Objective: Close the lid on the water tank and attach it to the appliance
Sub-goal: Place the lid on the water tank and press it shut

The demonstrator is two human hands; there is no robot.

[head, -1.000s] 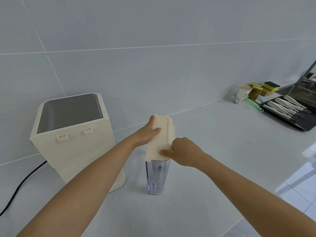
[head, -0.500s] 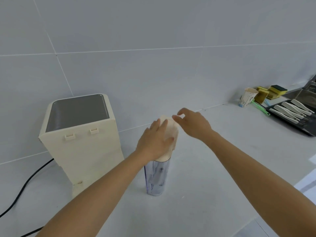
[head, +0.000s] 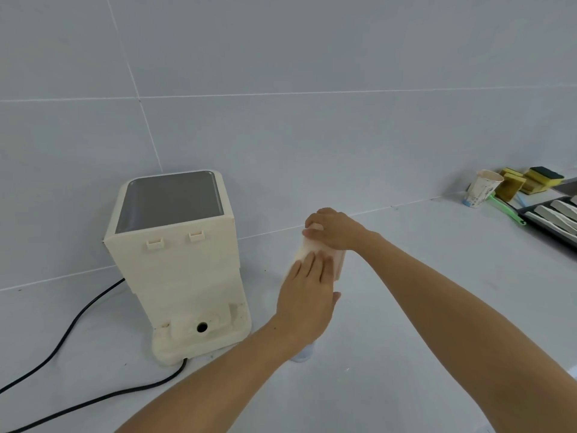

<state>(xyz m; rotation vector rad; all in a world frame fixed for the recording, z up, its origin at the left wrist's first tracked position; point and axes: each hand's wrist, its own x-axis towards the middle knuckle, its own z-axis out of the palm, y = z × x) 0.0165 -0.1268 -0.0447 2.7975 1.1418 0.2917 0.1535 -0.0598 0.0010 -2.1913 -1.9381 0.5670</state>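
Note:
A cream lid (head: 338, 260) sits on top of the clear water tank (head: 304, 354), which stands upright on the counter and is mostly hidden behind my left arm. My left hand (head: 307, 295) lies flat on the near part of the lid, fingers together. My right hand (head: 334, 228) presses down on the far end of the lid, fingers curled over it. To the left stands the cream appliance (head: 178, 264) with a grey top, two clips on its back face and a round port (head: 202, 327) in its base.
A black power cord (head: 78, 320) runs from the appliance across the counter to the left. At the far right by the wall are a paper cup (head: 482, 189), yellow sponges (head: 527, 181), a green brush (head: 507, 210) and a dark tray (head: 537, 226) with pale utensils.
My right hand moved from the near edge of the lid to its far end. My left hand slid onto the lid's near part. The view has shifted right and down, showing the appliance's base.

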